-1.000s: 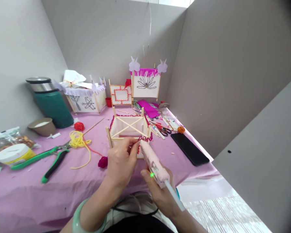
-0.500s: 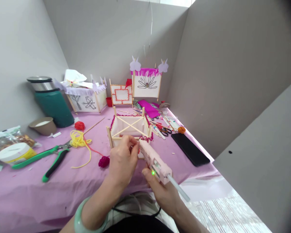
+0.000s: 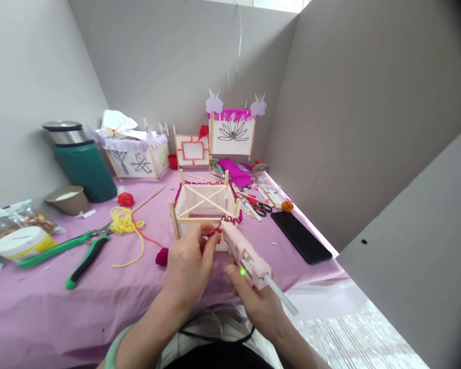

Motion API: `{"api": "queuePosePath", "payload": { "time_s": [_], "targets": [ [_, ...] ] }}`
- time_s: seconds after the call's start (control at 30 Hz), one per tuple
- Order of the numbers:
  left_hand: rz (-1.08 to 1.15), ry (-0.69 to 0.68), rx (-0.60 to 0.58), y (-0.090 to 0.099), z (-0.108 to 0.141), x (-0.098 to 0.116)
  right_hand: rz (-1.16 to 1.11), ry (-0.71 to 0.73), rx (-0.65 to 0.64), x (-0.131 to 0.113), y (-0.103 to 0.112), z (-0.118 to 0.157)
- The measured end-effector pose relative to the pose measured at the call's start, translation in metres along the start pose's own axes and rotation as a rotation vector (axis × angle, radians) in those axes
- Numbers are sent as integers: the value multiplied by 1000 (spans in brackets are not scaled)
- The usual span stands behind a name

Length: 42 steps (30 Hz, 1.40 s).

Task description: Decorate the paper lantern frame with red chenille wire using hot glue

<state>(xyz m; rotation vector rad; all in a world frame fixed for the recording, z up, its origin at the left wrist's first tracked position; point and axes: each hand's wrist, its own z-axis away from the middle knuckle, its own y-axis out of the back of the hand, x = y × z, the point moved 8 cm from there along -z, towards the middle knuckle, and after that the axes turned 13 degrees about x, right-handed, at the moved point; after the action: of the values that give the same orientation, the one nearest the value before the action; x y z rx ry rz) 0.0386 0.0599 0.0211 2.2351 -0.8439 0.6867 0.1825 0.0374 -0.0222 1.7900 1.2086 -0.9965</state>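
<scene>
My right hand [image 3: 259,302] is wrapped round a pale pink glue gun [image 3: 244,248], its green light lit and a clear glue stick [image 3: 282,294] poking out the back. The nozzle meets the near rim of a small wooden-stick frame [image 3: 205,200] with white panels and crossed sticks on top. Magenta yarn [image 3: 233,219] runs in loops along the frame's edges. Just left of the nozzle, my left hand [image 3: 190,256] pinches a strand of that yarn. A magenta yarn ball [image 3: 162,257] lies beside my left hand, partly hidden by it.
Green-handled pliers [image 3: 72,246], yellow yarn [image 3: 125,220] and a teal bottle [image 3: 82,164] are on the left. A black phone [image 3: 301,237] and scissors [image 3: 261,207] lie on the right. Decorated lantern-like boxes [image 3: 138,159] stand at the back, against grey partitions.
My left hand has drawn slightly left and down from the nozzle, showing the magenta strand between its fingers. The glue gun has hardly moved.
</scene>
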Motion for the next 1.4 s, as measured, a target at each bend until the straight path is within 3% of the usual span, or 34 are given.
{"api": "queuePosePath", "payload": {
  "time_s": [0.27,0.5,0.67,0.9,1.2,1.4],
  "targets": [
    [-24,-30,-48,16,13,-12,-28,-28,25,-5,1,0],
    [-17,-172,41,29,-10,6,38,-27,0,-6,0,1],
    [-142,-299,9,22,-31,24,21,26,6,-8,1,-1],
    [-216,-339,-89,6,-50,31,18,76,-48,-9,1,0],
    [-134,-283,-133,3,-58,30,41,190,-24,-18,1,3],
    [-133,-268,-140,2,-60,29,15,94,-106,-6,-13,3]
  ]
}}
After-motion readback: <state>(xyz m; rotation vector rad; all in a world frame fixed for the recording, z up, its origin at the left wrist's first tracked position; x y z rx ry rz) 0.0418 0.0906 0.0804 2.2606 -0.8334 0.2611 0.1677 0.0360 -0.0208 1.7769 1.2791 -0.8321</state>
